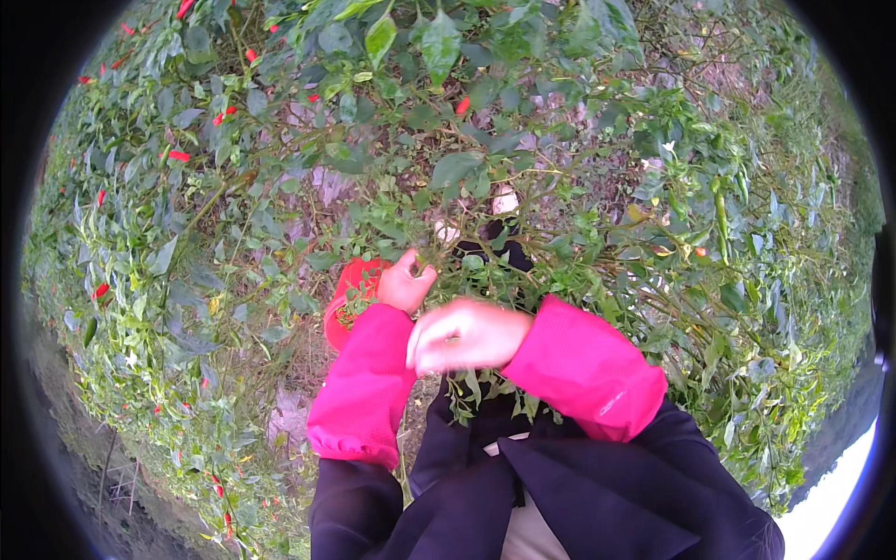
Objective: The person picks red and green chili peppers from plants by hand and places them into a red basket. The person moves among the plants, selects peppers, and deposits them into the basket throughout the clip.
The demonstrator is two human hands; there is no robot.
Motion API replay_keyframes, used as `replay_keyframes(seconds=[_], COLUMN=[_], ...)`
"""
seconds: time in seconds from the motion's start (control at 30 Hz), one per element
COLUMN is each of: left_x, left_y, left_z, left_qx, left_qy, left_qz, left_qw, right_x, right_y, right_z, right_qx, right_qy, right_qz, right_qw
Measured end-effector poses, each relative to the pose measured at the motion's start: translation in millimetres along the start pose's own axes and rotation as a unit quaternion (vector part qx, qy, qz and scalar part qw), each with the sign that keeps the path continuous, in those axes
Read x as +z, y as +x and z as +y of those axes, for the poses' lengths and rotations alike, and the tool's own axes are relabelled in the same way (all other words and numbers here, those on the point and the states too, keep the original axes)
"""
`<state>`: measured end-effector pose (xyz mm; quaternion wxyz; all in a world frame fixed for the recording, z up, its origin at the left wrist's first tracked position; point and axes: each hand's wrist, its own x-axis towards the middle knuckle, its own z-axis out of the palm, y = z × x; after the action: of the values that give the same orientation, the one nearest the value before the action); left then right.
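Observation:
My left hand (406,283) is among the stems in front of me, its thumb and index finger curled toward each other beside thin green shoots. Whether anything is between them cannot be made out. Right behind that hand is a red plastic bucket (344,281), partly covered by my left sleeve, with small green sprigs (358,295) in it. My right hand (467,337) is blurred and crosses in front of my left forearm, fingers bent downward; its grip is unclear. Chili pepper plants (455,171) surround both hands.
Red chili peppers (179,155) dot the plants on the left. On the right hang long green chilies (722,213). My light-coloured shoes (505,201) show through the branches. Leafy stems (472,395) press against my dark trousers. Greyish ground cover (288,413) shows between plants.

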<state>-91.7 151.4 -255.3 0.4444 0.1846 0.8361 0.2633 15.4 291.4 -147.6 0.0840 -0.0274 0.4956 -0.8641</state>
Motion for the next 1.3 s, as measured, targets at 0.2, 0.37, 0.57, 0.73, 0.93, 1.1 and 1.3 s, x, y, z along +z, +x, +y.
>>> replay_keyframes(seconds=[0.2,0.37,0.57,0.73,0.93,1.1,1.3], left_x=[31,23,-10,-13,-36,-55,-10], left_y=[-13,-17,-14,-2,20,48,34], left_z=[-8,-2,18,32,72,103,103], left_qx=[-0.010,-0.065,0.056,0.170,0.177,-0.010,-0.222], left_qy=[-0.208,-0.326,0.158,0.295,-0.019,-0.751,-0.668], left_qz=[0.161,0.207,0.208,0.182,0.274,-0.046,-0.057], left_qw=[0.965,0.920,0.964,0.922,0.945,0.659,0.708], right_x=[-55,-46,-49,-43,-51,-45,-147], right_y=[36,21,31,37,36,49,85], right_z=[73,98,81,92,105,45,-15], right_qx=[0.187,0.123,0.093,0.160,0.228,0.207,0.021], right_qy=[-0.409,-0.482,-0.512,-0.526,-0.437,-0.586,-0.542], right_qz=[0.168,0.198,0.149,0.233,0.235,0.117,0.506], right_qw=[0.877,0.845,0.841,0.802,0.838,0.774,0.671])
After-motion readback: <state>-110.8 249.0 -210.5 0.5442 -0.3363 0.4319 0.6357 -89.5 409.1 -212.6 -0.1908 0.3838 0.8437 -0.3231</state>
